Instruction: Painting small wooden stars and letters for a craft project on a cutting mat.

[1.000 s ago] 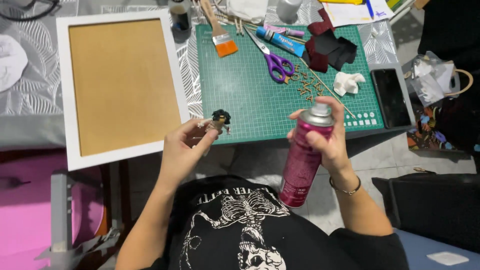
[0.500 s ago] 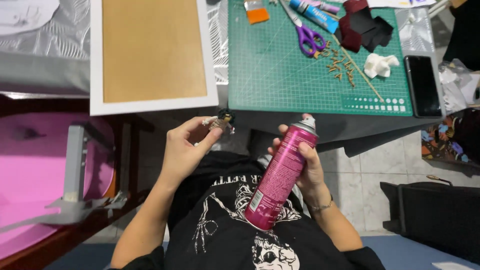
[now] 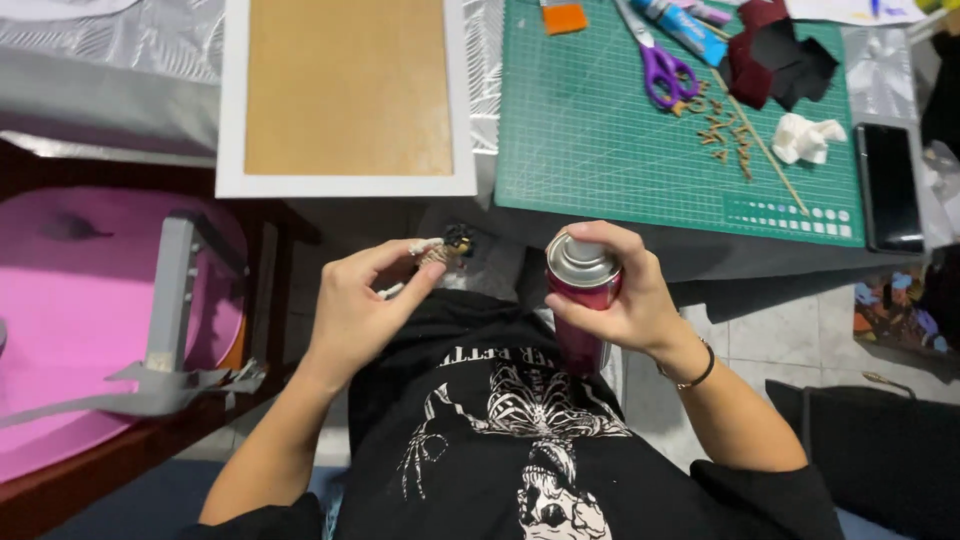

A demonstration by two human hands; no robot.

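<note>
My left hand (image 3: 360, 305) pinches a small craft piece (image 3: 448, 246), a pale stick with a dark, brownish tip, held out over my lap below the table edge. My right hand (image 3: 625, 290) grips a magenta spray can (image 3: 582, 300) with a silver top, upright, its nozzle close to the small piece. Both hands are in front of my black printed shirt, below the green cutting mat (image 3: 600, 130).
On the mat lie purple scissors (image 3: 665, 70), dark fabric scraps (image 3: 780, 55), small brown bits (image 3: 725, 135), a thin stick and a white crumpled wad (image 3: 808, 138). A white-framed brown board (image 3: 348, 90) lies left; a black phone (image 3: 888, 185) right. A pink surface (image 3: 70, 300) is at lower left.
The view has dropped toward my lap. Both hands came down below the table edge, and the spray can went from tilted to upright, closer to the small piece.
</note>
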